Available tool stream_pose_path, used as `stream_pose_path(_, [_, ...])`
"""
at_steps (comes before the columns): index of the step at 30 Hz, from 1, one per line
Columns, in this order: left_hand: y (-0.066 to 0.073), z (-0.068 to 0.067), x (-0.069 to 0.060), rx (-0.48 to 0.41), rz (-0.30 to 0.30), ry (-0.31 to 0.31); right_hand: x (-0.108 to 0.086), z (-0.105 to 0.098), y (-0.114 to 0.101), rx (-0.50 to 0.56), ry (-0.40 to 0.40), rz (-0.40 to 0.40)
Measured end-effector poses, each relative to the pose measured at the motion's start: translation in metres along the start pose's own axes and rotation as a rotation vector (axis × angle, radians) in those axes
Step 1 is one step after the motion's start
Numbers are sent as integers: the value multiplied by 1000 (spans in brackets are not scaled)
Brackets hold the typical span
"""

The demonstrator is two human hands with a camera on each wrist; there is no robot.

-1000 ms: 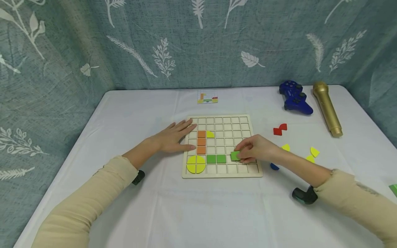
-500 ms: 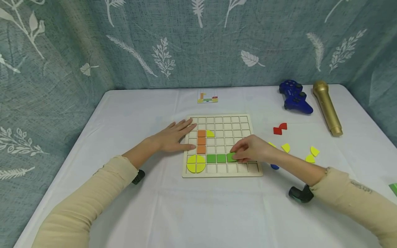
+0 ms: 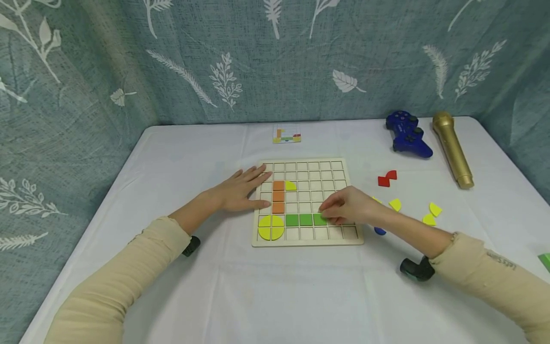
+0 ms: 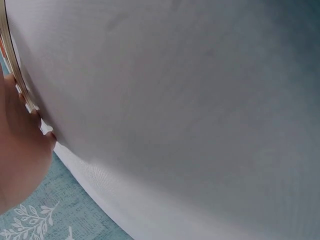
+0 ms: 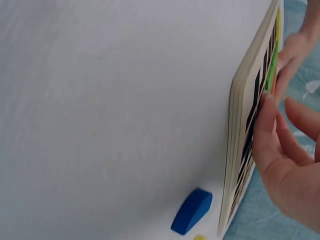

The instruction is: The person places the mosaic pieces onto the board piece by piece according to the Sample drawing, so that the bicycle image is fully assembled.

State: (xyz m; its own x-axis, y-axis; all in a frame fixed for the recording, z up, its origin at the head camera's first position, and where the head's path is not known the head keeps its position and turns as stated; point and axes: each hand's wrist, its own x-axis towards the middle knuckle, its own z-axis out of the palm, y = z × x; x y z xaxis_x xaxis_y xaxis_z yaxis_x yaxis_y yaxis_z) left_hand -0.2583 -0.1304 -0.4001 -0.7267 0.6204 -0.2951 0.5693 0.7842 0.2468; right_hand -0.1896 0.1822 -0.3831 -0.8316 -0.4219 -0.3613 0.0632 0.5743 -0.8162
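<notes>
A wooden grid board (image 3: 318, 242) lies on the white table. My left hand (image 3: 238, 192) rests spread flat on its left edge. Beside the fingertips of my right hand (image 3: 350, 206), a green square tile (image 3: 319, 219) sits flat in a cell, ending a row of green tiles (image 3: 299, 220). In the right wrist view one fingertip touches the green edge, while another finger stands apart above the board. Orange tiles (image 3: 279, 196) form a column, with a yellow quarter-round tile (image 3: 290, 185) at its top right. Yellow quarter-rounds (image 3: 271, 227) make a circle at the lower left.
A pattern card (image 3: 287, 134) lies behind the board. To the right are red pieces (image 3: 384, 181), loose yellow pieces (image 3: 435, 209) and a blue curved piece (image 5: 192, 211), partly hidden by my arm. A blue game controller (image 3: 408, 134) and gold microphone (image 3: 453, 150) lie back right.
My right hand moved left with the green tile, which now lies flat against the other green ones. Its fingers have loosened from it. My left hand stayed in place.
</notes>
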Motion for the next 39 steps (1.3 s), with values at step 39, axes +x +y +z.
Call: stream_pose_path(39, [4, -2, -1, 3, -9, -6, -59, -62, 68, -113, -117, -290])
